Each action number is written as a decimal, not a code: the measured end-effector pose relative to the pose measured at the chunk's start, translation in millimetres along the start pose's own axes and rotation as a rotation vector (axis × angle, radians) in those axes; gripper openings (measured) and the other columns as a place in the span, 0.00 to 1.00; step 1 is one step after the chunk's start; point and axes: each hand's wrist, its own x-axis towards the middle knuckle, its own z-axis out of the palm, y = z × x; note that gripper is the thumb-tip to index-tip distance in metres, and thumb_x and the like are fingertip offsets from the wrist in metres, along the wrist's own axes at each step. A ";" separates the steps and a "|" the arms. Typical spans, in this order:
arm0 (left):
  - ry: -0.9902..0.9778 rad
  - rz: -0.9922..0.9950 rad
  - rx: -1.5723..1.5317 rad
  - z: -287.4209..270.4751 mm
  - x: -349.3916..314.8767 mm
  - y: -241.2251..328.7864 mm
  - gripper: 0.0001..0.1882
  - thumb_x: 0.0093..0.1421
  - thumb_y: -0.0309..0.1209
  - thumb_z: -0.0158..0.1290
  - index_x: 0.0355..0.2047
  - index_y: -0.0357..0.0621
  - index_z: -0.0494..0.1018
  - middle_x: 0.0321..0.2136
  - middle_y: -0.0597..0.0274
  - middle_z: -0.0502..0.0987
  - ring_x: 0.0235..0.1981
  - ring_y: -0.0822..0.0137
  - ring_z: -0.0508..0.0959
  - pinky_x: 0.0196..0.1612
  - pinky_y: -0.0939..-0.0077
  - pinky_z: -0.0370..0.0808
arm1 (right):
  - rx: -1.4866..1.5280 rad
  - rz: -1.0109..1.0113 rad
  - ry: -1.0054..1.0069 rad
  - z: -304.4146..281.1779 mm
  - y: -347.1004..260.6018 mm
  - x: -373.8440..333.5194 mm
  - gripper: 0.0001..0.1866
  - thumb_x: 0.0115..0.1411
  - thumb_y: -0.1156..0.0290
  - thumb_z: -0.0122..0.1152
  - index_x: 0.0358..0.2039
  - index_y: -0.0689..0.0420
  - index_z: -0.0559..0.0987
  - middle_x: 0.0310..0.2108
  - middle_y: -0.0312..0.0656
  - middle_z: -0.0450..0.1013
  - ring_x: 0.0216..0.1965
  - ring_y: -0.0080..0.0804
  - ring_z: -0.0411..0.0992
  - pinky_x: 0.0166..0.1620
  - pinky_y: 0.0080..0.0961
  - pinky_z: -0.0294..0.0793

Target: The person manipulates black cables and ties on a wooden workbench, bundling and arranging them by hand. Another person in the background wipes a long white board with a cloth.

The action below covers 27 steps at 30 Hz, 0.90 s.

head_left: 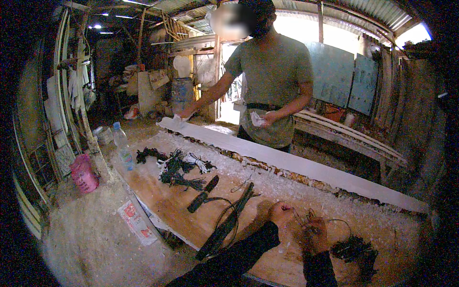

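Note:
Close together over the near right part of the worktable (191,223), my two hands work at thin dark strands. My left hand (281,214) is closed in a pinch, and what sits between its fingertips is too small to make out. Beside it, my right hand (314,235) is closed on a few thin dark cords that loop out above its fingers. One cord curves rightward from that hand toward a dark bundle of cords (355,251) lying on the table. Left of my hands lie a long dark strip bundle (227,225) and a short dark hammer-shaped tool (203,195).
Black and white cord bundles (179,165) and a clear bottle (122,143) stand farther left. A long white board (296,162) spans the table's far side, where another person (272,81) rests a hand on it. A pink bag (84,174) sits on the floor.

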 end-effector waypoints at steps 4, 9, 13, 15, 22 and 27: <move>-0.036 0.033 0.080 -7.8 -7.1 15.3 0.08 0.44 0.29 0.58 0.24 0.40 0.72 0.22 0.63 0.74 0.24 0.72 0.72 0.30 0.76 0.70 | 0.010 0.096 -0.292 3.1 3.0 -9.9 0.11 0.49 0.70 0.59 0.34 0.57 0.72 0.37 0.38 0.66 0.38 0.30 0.67 0.40 0.24 0.69; -0.110 0.054 0.206 -17.0 -17.7 38.8 0.08 0.45 0.30 0.57 0.24 0.40 0.73 0.24 0.61 0.76 0.27 0.67 0.75 0.33 0.74 0.71 | 0.032 0.186 -0.360 4.4 -4.2 -16.3 0.12 0.50 0.65 0.60 0.31 0.59 0.75 0.42 0.40 0.68 0.41 0.31 0.67 0.43 0.25 0.68; -0.164 0.064 0.181 -12.4 -15.7 23.8 0.06 0.45 0.29 0.56 0.23 0.40 0.73 0.24 0.61 0.75 0.27 0.66 0.75 0.33 0.73 0.71 | -0.004 0.058 -0.398 -2.8 -0.4 -13.5 0.09 0.50 0.68 0.59 0.29 0.60 0.76 0.41 0.41 0.69 0.42 0.31 0.67 0.44 0.26 0.67; -0.183 0.110 0.194 -6.5 -12.7 10.4 0.05 0.45 0.27 0.55 0.23 0.40 0.73 0.24 0.61 0.75 0.27 0.67 0.75 0.33 0.74 0.71 | -0.140 -0.031 -0.428 -8.7 4.2 -9.6 0.08 0.50 0.70 0.58 0.29 0.59 0.76 0.39 0.41 0.70 0.41 0.31 0.68 0.44 0.26 0.67; -0.439 0.083 -0.029 3.0 -15.7 5.6 0.05 0.48 0.26 0.55 0.27 0.40 0.74 0.25 0.64 0.76 0.28 0.70 0.75 0.35 0.76 0.71 | -0.166 0.091 -0.208 -21.6 22.0 0.4 0.05 0.47 0.75 0.59 0.25 0.58 0.72 0.28 0.38 0.71 0.31 0.29 0.68 0.37 0.24 0.68; -0.638 0.109 0.004 9.1 -22.4 19.9 0.10 0.48 0.31 0.57 0.30 0.40 0.73 0.26 0.63 0.76 0.30 0.71 0.75 0.38 0.75 0.71 | -0.260 -0.075 0.049 -29.6 36.2 13.4 0.07 0.47 0.76 0.59 0.21 0.55 0.69 0.22 0.34 0.67 0.25 0.24 0.65 0.32 0.20 0.66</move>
